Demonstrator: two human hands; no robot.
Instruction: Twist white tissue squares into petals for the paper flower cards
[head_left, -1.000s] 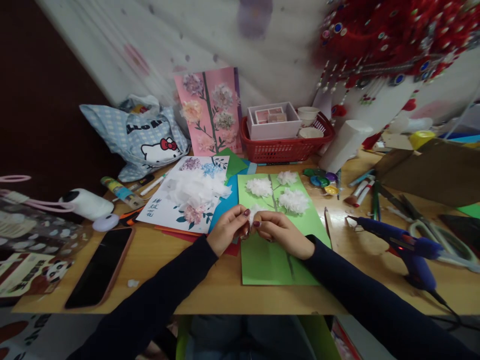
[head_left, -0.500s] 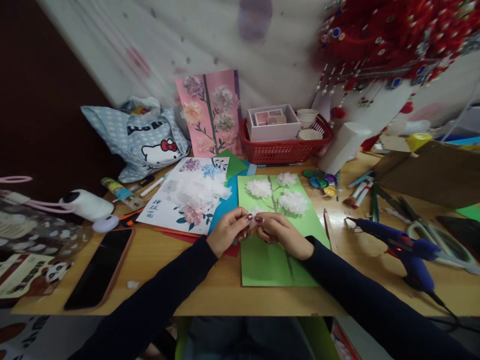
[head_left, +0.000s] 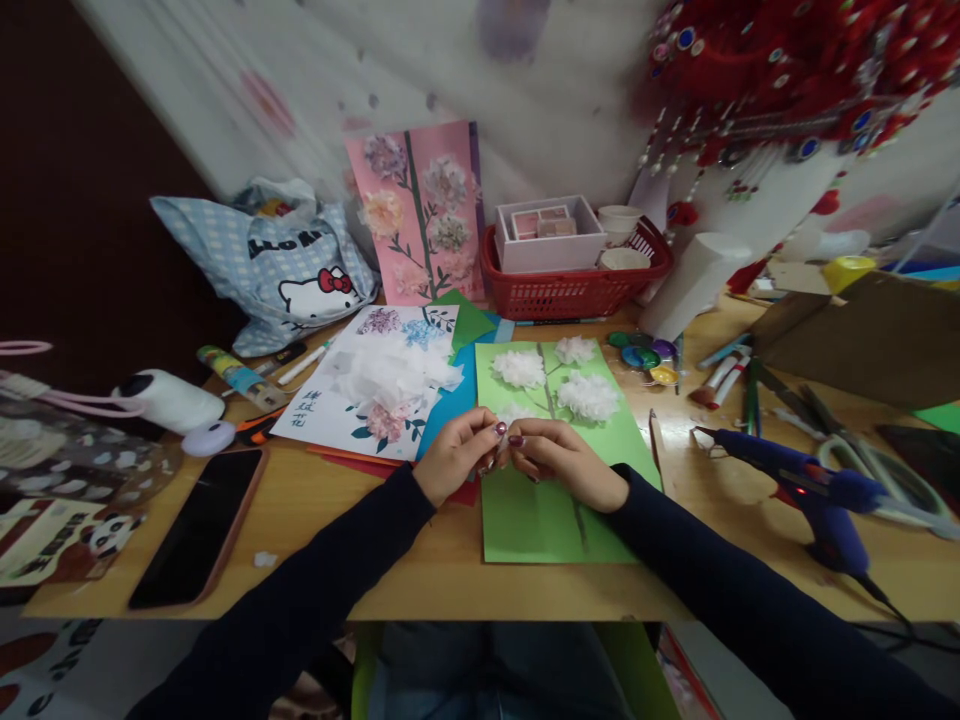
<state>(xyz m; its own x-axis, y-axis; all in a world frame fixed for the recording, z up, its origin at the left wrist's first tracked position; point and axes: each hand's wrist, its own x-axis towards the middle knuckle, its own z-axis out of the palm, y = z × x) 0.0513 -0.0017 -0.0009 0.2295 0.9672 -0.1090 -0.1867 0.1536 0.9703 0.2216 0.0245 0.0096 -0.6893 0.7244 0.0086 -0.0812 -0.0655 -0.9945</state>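
My left hand [head_left: 454, 460] and my right hand [head_left: 576, 466] meet over the left edge of a green sheet [head_left: 525, 530]. Their fingertips pinch a small piece of white tissue paper [head_left: 504, 442], mostly hidden by the fingers. On the sheet is a painted stem with fluffy white paper flowers [head_left: 588, 398]; another white flower behind my fingers is partly covered. To the left, loose white tissue paper pieces [head_left: 394, 370] lie heaped on a white sheet [head_left: 315, 420] with printed flowers.
A blue glue gun [head_left: 802, 480] with a lit red light lies at right, near scissors [head_left: 877, 470] and markers. A phone [head_left: 199, 530] rests at left. Behind stand a red basket [head_left: 577, 296], a pink flower picture [head_left: 420, 215] and a checked bag [head_left: 277, 270].
The fingertips of my two hands have shifted slightly, with my right fingers a little more spread. The view has tilted slightly; the things on the table stay in place.
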